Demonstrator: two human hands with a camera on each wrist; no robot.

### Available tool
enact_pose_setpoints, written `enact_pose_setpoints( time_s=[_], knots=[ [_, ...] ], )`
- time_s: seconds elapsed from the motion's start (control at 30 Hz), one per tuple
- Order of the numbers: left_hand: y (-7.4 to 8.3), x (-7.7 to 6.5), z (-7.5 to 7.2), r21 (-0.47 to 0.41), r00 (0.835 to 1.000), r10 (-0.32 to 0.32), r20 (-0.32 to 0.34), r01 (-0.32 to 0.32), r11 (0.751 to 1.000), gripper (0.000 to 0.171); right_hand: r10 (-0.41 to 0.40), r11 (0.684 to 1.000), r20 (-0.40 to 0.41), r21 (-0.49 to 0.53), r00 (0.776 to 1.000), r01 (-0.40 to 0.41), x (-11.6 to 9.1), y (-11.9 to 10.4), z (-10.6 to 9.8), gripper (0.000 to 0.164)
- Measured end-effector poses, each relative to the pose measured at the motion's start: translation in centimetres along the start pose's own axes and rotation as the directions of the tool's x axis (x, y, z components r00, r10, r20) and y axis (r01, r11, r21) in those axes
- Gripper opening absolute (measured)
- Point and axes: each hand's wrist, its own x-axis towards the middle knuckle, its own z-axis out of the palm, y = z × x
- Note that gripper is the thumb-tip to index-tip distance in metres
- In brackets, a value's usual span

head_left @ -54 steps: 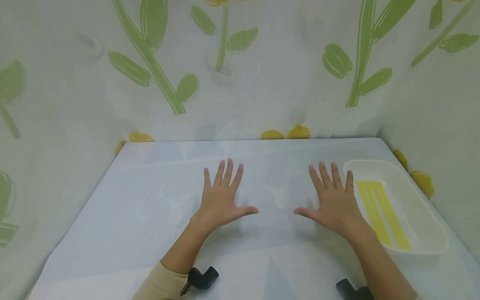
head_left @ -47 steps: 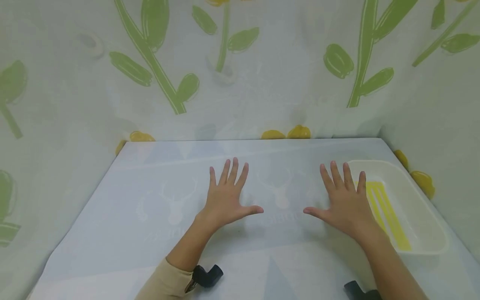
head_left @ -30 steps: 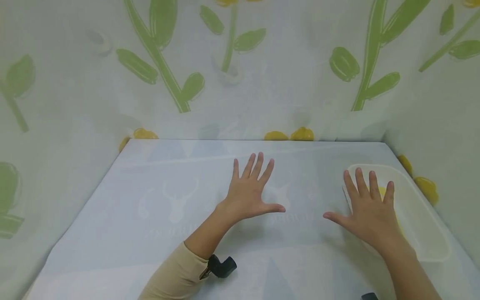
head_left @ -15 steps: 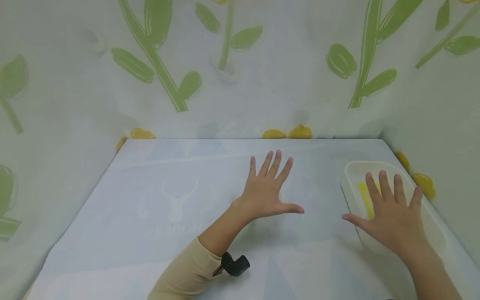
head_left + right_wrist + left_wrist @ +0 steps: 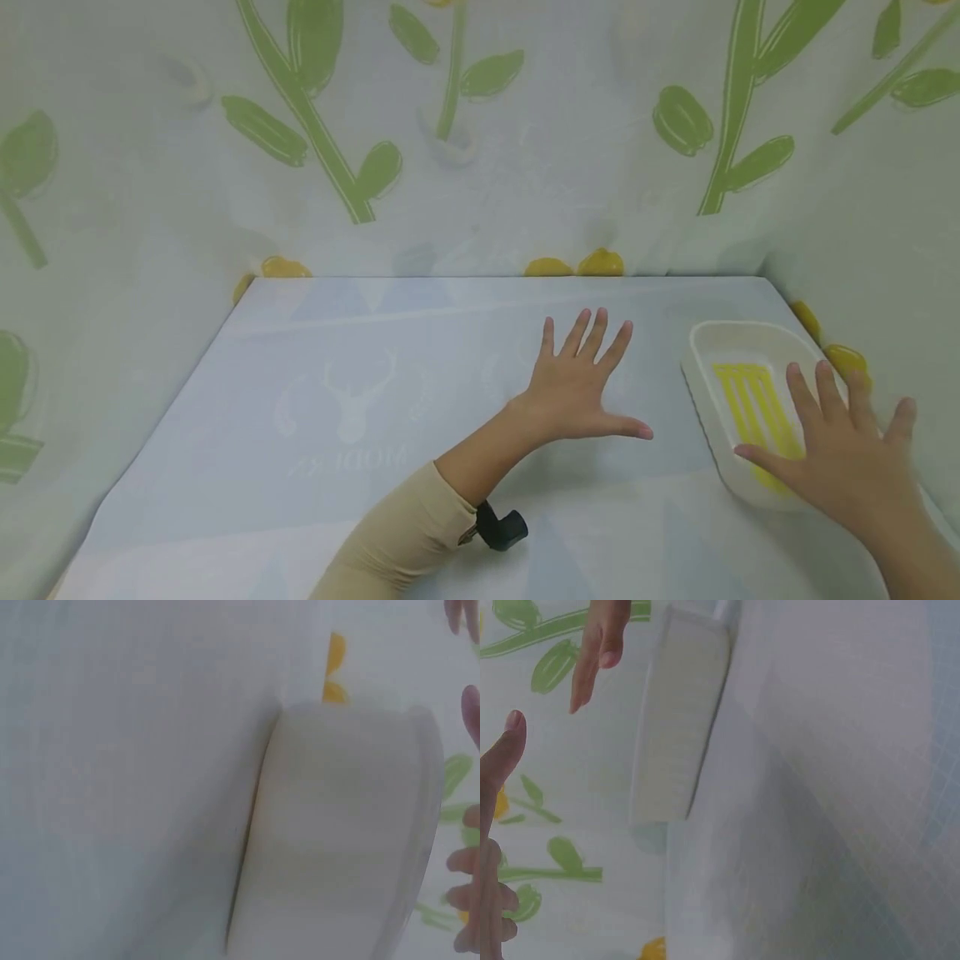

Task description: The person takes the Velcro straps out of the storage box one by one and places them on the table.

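In the head view my left hand [image 5: 573,392] hovers over the middle of the table, fingers spread and straight, holding nothing. Also spread and bare, my right hand [image 5: 855,458] is held above the right part of a white plastic basin [image 5: 697,400], whose right side it hides. Flat yellow strips [image 5: 753,400] lie in the basin or show on its floor; I cannot tell which. From the left wrist, the right hand [image 5: 600,637] appears apart from the basin [image 5: 682,712]. The right wrist view shows the basin's outer wall [image 5: 337,825], with right-hand fingers [image 5: 469,877] at the edge.
A pale blue and white patterned cover [image 5: 225,417] spreads over the table. Behind it and at both sides rise fabric walls [image 5: 525,167] with green leaf prints. A black wrist device [image 5: 501,529] sits below the left forearm. The basin stands close to the table's right edge.
Both spread hands have moved to the right. The right hand has passed across the basin toward its right side, uncovering more of the yellow strips. The basin has stayed in place.
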Motion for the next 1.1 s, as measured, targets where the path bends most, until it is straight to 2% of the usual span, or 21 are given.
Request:
enact_pose_setpoints(
  time_s=[0.13,0.27,0.37,0.47,0.63,0.73,0.8,0.83,0.93,1.03,1.1],
  knots=[
    [1.3,0.6,0.4,0.007,1.000,-0.006,0.015,0.006,1.000,0.117,-0.010,1.000,-0.032,0.003,0.999,0.010,-0.4,1.5,0.0,0.117],
    [2.5,1.1,0.8,-0.026,0.999,-0.004,0.044,0.005,1.000,0.116,0.026,0.999,0.015,0.021,1.000,-0.026,-1.0,2.8,0.0,0.118],
    [3.6,1.5,0.9,-0.081,0.997,-0.004,0.072,0.010,0.997,0.114,0.064,0.997,0.074,0.036,0.995,-0.067,-1.5,3.6,0.4,0.117],
    [4.7,1.8,1.2,-0.139,0.995,0.005,0.096,0.008,0.990,0.114,0.086,0.994,0.101,0.053,0.991,-0.092,-2.0,4.3,0.9,0.116],
    [6.3,2.3,1.8,-0.231,0.992,0.025,0.124,0.005,0.973,0.114,0.081,0.990,0.066,0.111,0.995,-0.088,-2.8,5.5,1.6,0.119],
    [7.2,2.5,2.2,-0.329,0.988,0.041,0.148,0.010,0.944,0.113,0.068,0.989,0.065,0.130,0.996,-0.076,-3.0,6.4,2.0,0.121],
    [7.7,2.6,2.6,-0.427,0.986,0.048,0.161,0.026,0.904,0.113,0.075,0.982,0.105,0.165,0.992,-0.092,-3.1,6.9,2.1,0.121],
    [7.9,2.6,2.8,-0.486,0.985,0.052,0.165,0.035,0.873,0.112,0.083,0.977,0.127,0.186,0.988,-0.106,-3.1,7.1,2.2,0.122],
    [8.3,2.7,3.6,-0.658,0.987,0.046,0.152,0.067,0.750,0.110,0.137,0.949,0.222,0.251,0.965,-0.192,-3.3,7.8,2.5,0.125],
    [8.6,3.0,4.3,-0.776,0.991,0.024,0.134,0.090,0.625,0.108,0.182,0.921,0.342,0.270,0.922,-0.281,-3.4,8.7,2.6,0.128],
    [8.9,3.1,4.8,-0.817,0.993,0.005,0.115,0.092,0.569,0.108,0.191,0.904,0.433,0.273,0.881,-0.330,-3.3,9.4,2.7,0.130]
  ],
)
